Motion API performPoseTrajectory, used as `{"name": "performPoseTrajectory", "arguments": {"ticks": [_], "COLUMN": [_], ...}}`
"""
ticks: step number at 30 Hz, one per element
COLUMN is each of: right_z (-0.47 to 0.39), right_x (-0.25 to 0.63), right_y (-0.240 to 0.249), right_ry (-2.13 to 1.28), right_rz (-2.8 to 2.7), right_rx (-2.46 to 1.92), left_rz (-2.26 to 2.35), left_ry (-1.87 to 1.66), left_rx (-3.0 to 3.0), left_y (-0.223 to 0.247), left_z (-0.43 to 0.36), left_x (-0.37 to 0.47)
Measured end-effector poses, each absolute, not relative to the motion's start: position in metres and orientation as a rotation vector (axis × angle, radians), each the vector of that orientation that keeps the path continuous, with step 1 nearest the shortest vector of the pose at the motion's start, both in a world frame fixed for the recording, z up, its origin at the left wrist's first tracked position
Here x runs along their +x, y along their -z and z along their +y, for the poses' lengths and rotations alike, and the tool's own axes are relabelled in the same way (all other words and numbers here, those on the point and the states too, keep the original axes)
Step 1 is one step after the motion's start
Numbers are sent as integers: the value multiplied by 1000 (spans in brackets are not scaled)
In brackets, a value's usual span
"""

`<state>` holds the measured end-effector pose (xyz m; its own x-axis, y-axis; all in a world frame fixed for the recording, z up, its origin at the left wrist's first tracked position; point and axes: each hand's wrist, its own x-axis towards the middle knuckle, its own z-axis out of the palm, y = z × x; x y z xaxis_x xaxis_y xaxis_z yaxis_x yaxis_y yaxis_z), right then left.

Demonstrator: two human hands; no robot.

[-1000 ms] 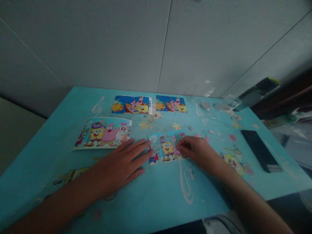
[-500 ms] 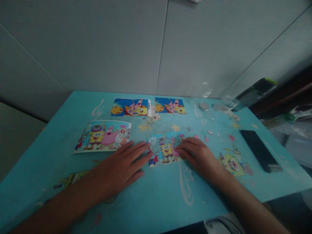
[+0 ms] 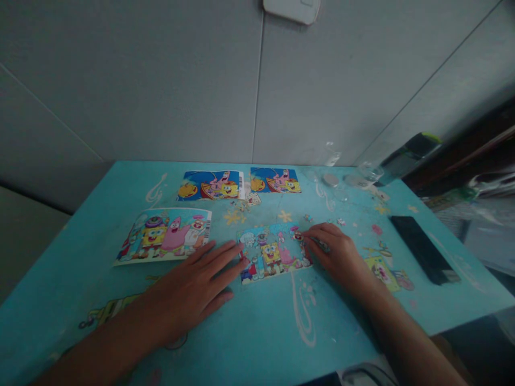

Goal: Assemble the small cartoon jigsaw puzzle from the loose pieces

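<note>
A small cartoon jigsaw puzzle [image 3: 270, 254] lies on the table, with gaps in its upper right part. My left hand [image 3: 207, 276] rests flat with fingers spread, the fingertips touching the puzzle's left edge. At its right edge, my right hand [image 3: 332, 249] is closed in a pinch, with what looks like a small puzzle piece [image 3: 323, 245] partly hidden among the fingers. Left of the puzzle lies a printed picture sheet [image 3: 164, 236] with the same characters. Several loose puzzle pieces [image 3: 340, 221] are scattered just beyond my right hand.
A blue picture sheet [image 3: 209, 185] and a finished-looking blue puzzle [image 3: 274, 180] lie near the wall. Clear jars [image 3: 370, 172], a round lid [image 3: 330, 180] and a dark bottle [image 3: 410, 155] are at the back right. A black flat object [image 3: 422, 249] lies at the right.
My right hand has shifted to the puzzle's right edge, uncovering more of its right side. My left hand stays spread at the left edge. The camera view has tilted slightly up.
</note>
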<state>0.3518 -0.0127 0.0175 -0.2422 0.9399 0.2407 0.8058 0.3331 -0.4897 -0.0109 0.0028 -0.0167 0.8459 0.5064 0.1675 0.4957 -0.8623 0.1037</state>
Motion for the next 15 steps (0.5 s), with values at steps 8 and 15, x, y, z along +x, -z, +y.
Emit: {"name": "performPoseTrajectory", "arguments": {"ticks": [8, 15], "right_z": [-8, -5], "right_x": [380, 404], "right_y": [-24, -28], "right_ry": [-105, -87], "right_rz": [-1823, -1683], "right_rx": [-1812, -2089], "left_rz": [815, 759], "left_ry": [-306, -409], "left_rx": [3022, 3092], "left_y": [18, 12], "left_z": [2, 4], "left_x": [-12, -9]}}
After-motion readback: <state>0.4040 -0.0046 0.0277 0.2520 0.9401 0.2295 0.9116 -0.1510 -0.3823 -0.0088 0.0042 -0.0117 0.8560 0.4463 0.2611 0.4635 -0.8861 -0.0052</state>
